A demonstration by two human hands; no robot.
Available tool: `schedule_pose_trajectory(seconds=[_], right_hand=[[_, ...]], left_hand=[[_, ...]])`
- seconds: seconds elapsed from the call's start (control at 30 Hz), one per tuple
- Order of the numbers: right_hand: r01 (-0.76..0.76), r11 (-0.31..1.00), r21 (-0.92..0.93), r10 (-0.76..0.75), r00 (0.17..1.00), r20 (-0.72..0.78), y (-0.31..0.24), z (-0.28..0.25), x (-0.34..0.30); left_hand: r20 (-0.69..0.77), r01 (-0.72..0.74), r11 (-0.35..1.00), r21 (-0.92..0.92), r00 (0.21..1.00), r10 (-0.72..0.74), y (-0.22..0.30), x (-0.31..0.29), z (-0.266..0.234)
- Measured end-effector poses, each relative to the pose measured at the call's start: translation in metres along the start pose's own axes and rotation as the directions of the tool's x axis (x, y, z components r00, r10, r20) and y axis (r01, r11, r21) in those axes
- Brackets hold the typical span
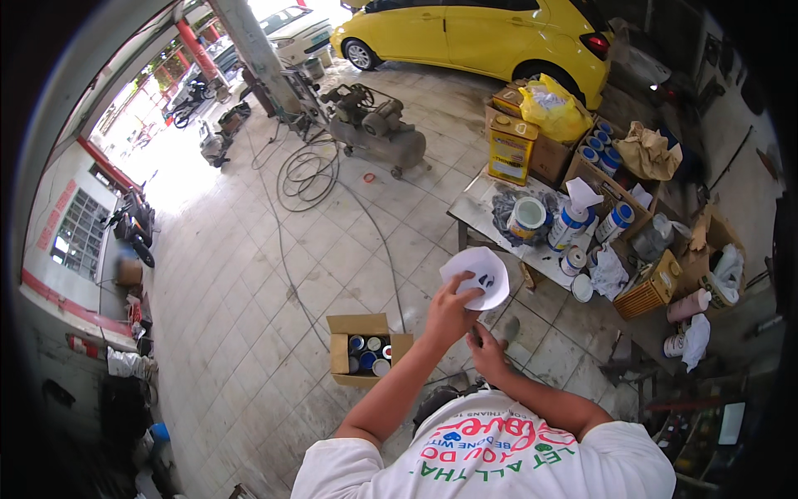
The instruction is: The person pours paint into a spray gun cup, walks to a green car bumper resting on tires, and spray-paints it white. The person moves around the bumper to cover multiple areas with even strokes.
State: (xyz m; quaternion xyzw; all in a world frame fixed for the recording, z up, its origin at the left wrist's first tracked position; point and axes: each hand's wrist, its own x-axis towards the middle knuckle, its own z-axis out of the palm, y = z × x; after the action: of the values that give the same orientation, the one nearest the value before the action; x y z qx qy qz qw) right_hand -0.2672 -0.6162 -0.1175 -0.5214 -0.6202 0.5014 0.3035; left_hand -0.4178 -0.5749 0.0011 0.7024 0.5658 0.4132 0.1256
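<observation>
While gripping a white paper piece (494, 283) with the left hand (451, 309), fingers laid over the face, got it just ahead of the right hand (490, 358). Definitely nearer the left. Clutching some dark, mostly hidden handle (475, 337) with the right. Can't tell the paper's long axis, tbh.

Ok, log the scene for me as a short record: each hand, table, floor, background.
Left hand: fingers on white paper
Right hand: closed around a dark object, mostly hidden
Table: yellow tin, open can, other containers
Floor: open cardboard box holding cans; compressor
Background: yellow car
</observation>
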Motion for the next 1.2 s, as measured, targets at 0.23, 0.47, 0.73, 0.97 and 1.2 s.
schedule_pose_trajectory(seconds=[0.23,0.47,0.73,0.97,1.2], right_hand=[[0.182,0.933,0.311,-0.192,0.981,0.002,0.028,0.032,0.126],[-0.033,0.982,0.188,-0.008,0.976,0.217,0.012,0.003,0.255],[-0.362,0.864,0.350,0.197,0.883,0.427,0.064,-0.035,0.332],[-0.527,0.714,0.460,0.424,0.849,0.314,0.146,-0.021,0.330],[-0.133,0.983,0.123,0.176,0.537,-0.825,0.117,-0.082,0.344]], left_hand=[[-0.224,0.000,1.000,0.005,0.975,0.001,-0.049,0.094,0.053],[-0.055,-0.083,0.992,0.099,0.995,0.089,-0.129,0.213,0.106],[0.127,-0.104,0.994,0.043,0.987,0.098,-0.229,0.278,0.186],[0.144,-0.305,0.952,0.016,0.943,0.299,-0.267,0.286,0.249],[0.181,-0.391,0.919,0.055,0.909,0.376,-0.288,0.305,0.227]])
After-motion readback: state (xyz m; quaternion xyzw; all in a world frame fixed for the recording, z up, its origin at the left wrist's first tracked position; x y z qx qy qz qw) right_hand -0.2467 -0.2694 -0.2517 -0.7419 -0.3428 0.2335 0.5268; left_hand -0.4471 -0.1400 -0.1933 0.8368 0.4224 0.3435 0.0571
